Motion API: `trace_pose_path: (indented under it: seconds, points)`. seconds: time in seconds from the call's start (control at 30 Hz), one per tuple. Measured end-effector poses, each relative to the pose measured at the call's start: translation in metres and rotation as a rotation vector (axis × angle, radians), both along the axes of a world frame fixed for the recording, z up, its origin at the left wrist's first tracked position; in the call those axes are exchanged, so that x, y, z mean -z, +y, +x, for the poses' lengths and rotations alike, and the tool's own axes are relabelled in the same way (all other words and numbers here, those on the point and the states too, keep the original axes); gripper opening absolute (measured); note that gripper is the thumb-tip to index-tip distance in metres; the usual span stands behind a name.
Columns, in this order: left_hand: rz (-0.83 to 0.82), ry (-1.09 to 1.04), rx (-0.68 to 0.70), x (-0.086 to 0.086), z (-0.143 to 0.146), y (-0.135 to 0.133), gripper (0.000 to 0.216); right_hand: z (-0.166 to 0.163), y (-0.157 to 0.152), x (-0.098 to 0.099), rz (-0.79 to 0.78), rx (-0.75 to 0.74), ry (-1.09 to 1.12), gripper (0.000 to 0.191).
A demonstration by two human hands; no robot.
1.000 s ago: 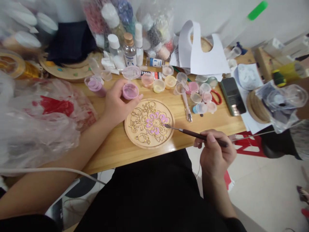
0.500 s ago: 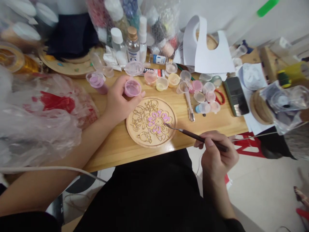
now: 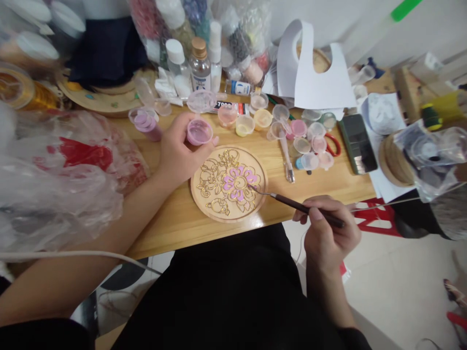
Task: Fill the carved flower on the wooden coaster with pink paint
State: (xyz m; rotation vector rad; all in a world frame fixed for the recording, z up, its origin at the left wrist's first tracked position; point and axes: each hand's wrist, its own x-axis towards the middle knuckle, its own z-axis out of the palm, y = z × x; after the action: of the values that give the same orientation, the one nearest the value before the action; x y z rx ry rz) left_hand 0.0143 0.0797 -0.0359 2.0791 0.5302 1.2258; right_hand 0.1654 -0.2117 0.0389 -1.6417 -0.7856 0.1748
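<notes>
My left hand [image 3: 182, 151] is closed around a small clear cup [image 3: 199, 132] with purple-pink contents, just beyond the upper left rim of a round wooden plaque [image 3: 199, 201]. Gold outlines of flowers and leaves cover the plaque, and several petals of the large flower [image 3: 240, 183] are filled with pinkish purple. Between the fingers of my right hand [image 3: 330, 231] is a dark-handled palette knife [image 3: 292, 202]. Its thin metal tip meets the right side of the flower; whether it touches the surface I cannot tell.
Several small paint cups [image 3: 262, 119] stand behind the plaque, near a pen-like tool [image 3: 287, 160] and red-handled scissors [image 3: 333, 145]. A phone [image 3: 357, 144] lies to the right. Bottles [image 3: 200, 65] line the back, and a crumpled plastic bag [image 3: 73, 180] fills the left side.
The view has shifted very slightly. Both hands keep their holds, and the knife tip stays over the right petals with hardly any visible movement.
</notes>
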Motion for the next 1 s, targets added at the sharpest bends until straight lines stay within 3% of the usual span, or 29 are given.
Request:
trace_pose_path:
  seconds: [0.47,0.7,1.0]
  points:
    - [-0.077,0.036,0.011,-0.0007,-0.0009,-0.0008,0.029,0.0013,-0.0027,-0.0027,-0.022,-0.066,-0.065,0.005]
    - [-0.001,0.024,-0.028,-0.0003,0.0009,-0.0014,0.023,0.0008,-0.0023,-0.0056,-0.006,-0.063,-0.061,0.006]
    - [-0.048,0.019,-0.036,-0.0024,0.0012,-0.0023,0.023,0.0030,-0.0034,-0.0034,-0.043,-0.082,-0.073,0.004]
